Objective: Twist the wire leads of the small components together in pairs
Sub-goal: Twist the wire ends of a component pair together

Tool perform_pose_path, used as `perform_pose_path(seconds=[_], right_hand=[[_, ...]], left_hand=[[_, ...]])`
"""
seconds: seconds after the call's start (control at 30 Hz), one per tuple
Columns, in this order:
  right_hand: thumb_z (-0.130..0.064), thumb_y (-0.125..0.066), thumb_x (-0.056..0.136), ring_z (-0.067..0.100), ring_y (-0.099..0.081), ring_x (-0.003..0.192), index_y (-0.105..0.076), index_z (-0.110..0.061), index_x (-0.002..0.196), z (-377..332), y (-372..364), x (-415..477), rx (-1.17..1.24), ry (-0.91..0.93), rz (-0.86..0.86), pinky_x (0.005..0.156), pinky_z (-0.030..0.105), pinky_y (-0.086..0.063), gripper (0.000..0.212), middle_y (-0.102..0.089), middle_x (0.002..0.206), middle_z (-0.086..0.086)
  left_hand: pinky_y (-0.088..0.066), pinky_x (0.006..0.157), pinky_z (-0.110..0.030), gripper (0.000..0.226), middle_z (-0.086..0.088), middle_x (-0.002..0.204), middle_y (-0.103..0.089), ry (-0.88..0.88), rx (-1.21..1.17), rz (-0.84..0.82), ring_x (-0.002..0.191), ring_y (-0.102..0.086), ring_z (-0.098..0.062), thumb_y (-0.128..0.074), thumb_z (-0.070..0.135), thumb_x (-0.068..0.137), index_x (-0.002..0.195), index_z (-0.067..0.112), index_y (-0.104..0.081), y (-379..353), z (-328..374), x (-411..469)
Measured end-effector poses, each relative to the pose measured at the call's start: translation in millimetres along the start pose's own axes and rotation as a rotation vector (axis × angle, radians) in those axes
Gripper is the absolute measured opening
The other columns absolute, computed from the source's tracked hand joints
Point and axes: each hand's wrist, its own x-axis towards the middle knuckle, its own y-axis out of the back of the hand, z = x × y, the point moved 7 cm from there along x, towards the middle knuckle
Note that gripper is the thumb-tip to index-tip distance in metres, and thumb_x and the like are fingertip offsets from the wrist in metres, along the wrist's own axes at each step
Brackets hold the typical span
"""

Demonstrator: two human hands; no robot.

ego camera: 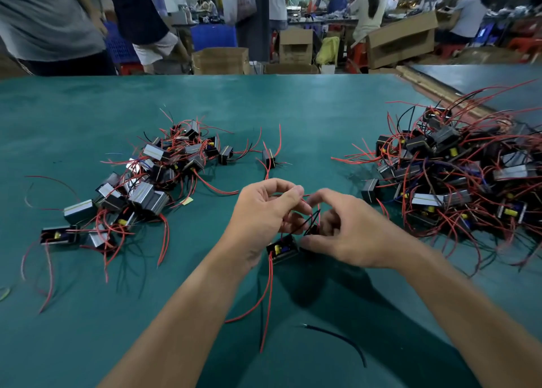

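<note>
step: twist pair | L hand (261, 211) + R hand (349, 235) both pinching leads (311, 221) above component (282, 248) | tip: we keep tips even, roll tight w/ steady tension, no yanking

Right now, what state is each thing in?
left hand: fingers pinching leads.
right hand: fingers pinching leads.
held component: between both hands.
left pile: loose heap.
right pile: larger tangled heap.
lone component: apart from both piles.
black wire: lying loose.
</note>
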Motion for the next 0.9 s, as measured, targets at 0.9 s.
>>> perform_pose_path(seconds=[0.9], right_hand=[[-0.008,-0.048,0.096,0.011,-0.046,0.040,-0.060,-0.010,0.077,-14,226,-8,0.227,-0.421,0.742,0.040,0.022,-0.040,0.022,-0.058,0.059,0.004]], left_hand=[[-0.047,0.064,-0.027,0.010,0.002,0.066,-0.070,-0.074,0.318,0.375,0.066,-0.064,-0.016,-0.066,0.017,0.080,0.071,0.021,-0.065,45,-19,15]])
